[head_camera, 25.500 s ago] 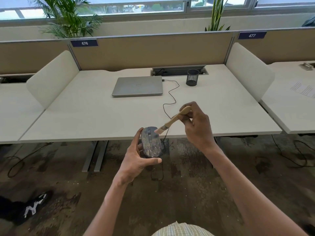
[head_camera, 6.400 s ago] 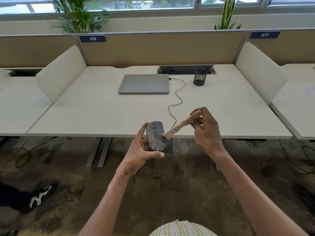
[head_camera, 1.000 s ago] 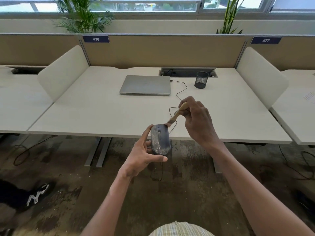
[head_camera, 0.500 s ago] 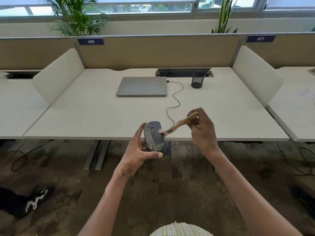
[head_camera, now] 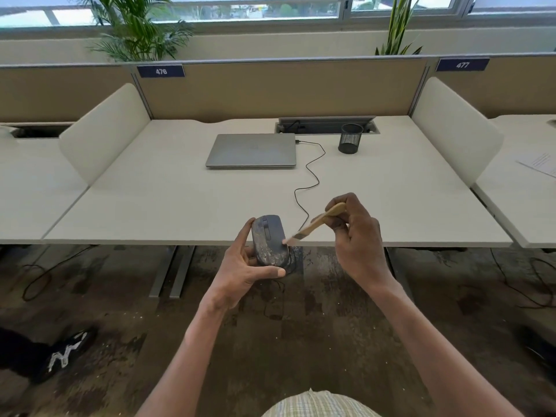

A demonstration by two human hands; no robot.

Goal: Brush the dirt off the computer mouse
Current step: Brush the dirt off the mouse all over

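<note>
I hold one computer mouse (head_camera: 268, 240) in my left hand (head_camera: 240, 273), out in front of the near edge of the desk (head_camera: 168, 203) and above the floor. My thumb curls under its near end and my fingers wrap its far side, so the top faces up. Pale dirt speckles its dark shell, mostly on the lower half. My right hand (head_camera: 358, 239) pinches the wooden handle of one small brush (head_camera: 316, 224), tilted so its bristles touch the right side of the mouse. One thin black cable (head_camera: 313, 176) runs from the area by the mouse back across the desk to one closed grey laptop (head_camera: 252, 150). One black mesh pen cup (head_camera: 350, 138) stands just right of the laptop. Two blue number tags, 476 (head_camera: 160, 71) and 477 (head_camera: 462, 65), sit on the back partition, and two plants (head_camera: 135, 28) rise behind it. One dark shoe (head_camera: 67, 353) lies on the floor at the left.
</note>
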